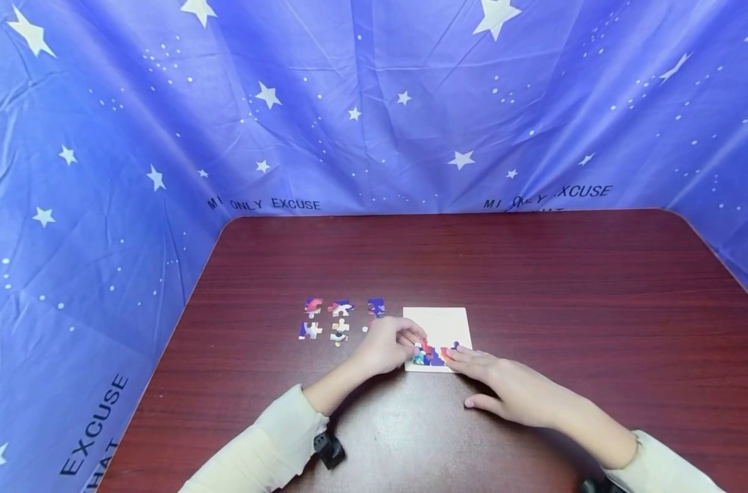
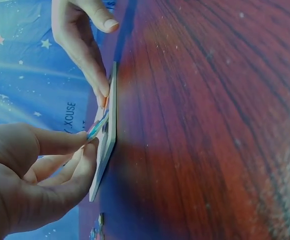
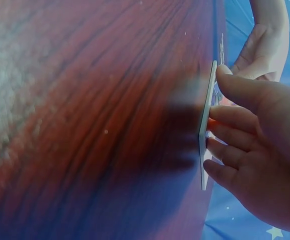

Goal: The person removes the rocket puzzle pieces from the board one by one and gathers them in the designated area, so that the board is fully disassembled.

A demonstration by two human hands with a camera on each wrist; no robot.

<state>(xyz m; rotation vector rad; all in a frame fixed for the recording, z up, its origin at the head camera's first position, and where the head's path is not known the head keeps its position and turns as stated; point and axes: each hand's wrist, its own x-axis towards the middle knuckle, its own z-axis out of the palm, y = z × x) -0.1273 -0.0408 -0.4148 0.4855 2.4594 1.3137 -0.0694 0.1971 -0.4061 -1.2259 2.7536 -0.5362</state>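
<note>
A pale square puzzle board [image 1: 438,323] lies flat on the table. Along its near edge sit a few colourful jigsaw pieces [image 1: 436,357]. My left hand [image 1: 386,346] is at the board's left side, pinching a jigsaw piece [image 2: 96,129] between thumb and fingers. That piece is tilted, one end up off the board, in the left wrist view. My right hand [image 1: 514,387] reaches in from the right, its fingers fairly straight, with fingertips resting on the pieces and the board's right part. Its thumb is spread away from the fingers, off the board.
Several loose jigsaw pieces [image 1: 340,307] lie left of the board, one partly covered by my left hand. The dark red wooden table [image 1: 534,274] runs back to a blue star-printed curtain [image 1: 374,123] on its far and side edges.
</note>
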